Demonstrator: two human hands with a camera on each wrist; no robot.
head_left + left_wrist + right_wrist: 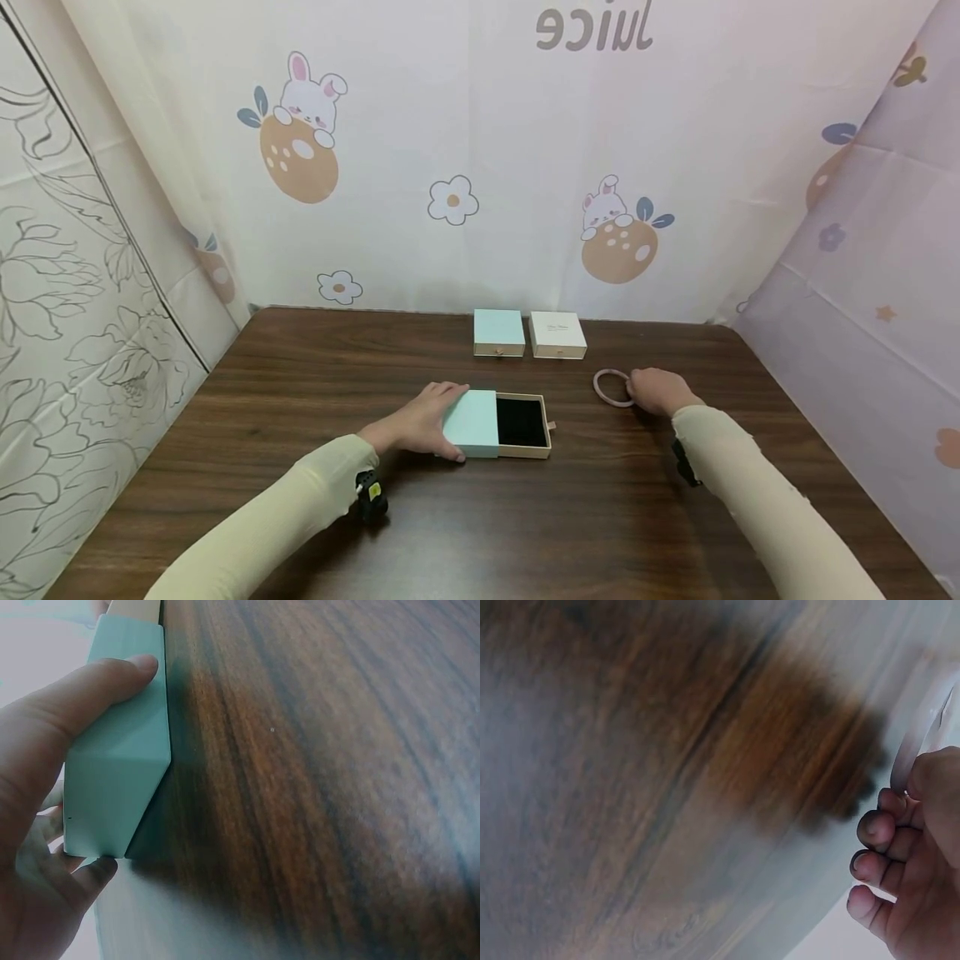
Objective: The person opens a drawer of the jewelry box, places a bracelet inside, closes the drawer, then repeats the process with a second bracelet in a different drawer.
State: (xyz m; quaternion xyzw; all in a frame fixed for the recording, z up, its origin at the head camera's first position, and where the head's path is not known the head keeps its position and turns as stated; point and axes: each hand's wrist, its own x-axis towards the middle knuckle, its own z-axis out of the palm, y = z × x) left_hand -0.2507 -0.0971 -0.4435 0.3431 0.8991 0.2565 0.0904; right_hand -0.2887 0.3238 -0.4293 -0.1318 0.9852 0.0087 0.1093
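A mint-green drawer-style jewelry box [472, 425] lies on the table, its drawer [522, 451] pulled out to the right and showing a black lining [521, 422]. My left hand [422, 421] grips the box's sleeve from the left, the thumb on the near side and the fingers around the far side. In the left wrist view the thumb [112, 686] presses along the mint sleeve [112, 795]. To the right of the box, my right hand [660, 392] pinches a pale pink bangle [597, 390] by its right side. The right wrist view shows thumb and forefinger on the bangle [907, 754], other fingers curled.
Behind the opened box stand a second mint box [498, 323] and a cream-white box [558, 330], both closed, side by side. The dark wood table [300, 367] meets a printed curtain [405, 250] at its back edge.
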